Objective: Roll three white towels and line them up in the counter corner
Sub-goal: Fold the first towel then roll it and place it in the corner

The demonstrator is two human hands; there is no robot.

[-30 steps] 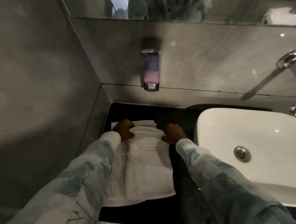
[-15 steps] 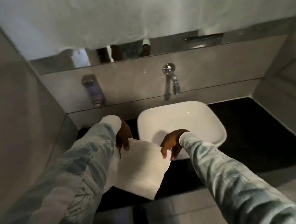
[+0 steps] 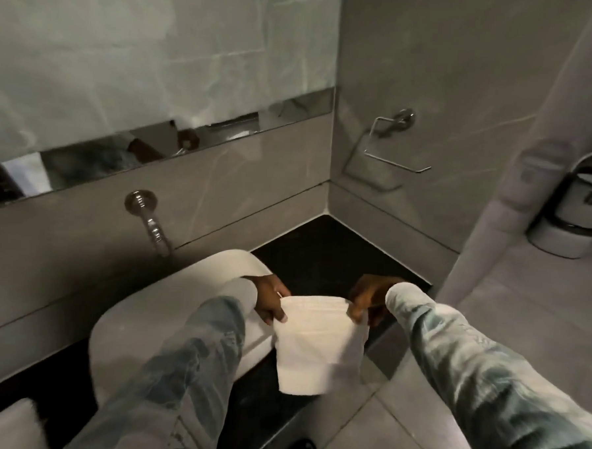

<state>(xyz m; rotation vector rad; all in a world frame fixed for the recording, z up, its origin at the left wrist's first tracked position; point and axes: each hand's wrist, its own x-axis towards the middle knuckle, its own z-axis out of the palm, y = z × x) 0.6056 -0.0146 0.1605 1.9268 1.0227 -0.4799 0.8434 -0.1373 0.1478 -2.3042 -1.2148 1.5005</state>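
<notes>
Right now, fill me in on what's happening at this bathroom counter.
A person holds one folded white towel by its top corners, left hand on one, right hand on the other. It hangs in the air, unrolled, just right of the white sink. The black counter corner beyond it shows no rolled towels yet. An empty wall holder hangs above that corner.
</notes>
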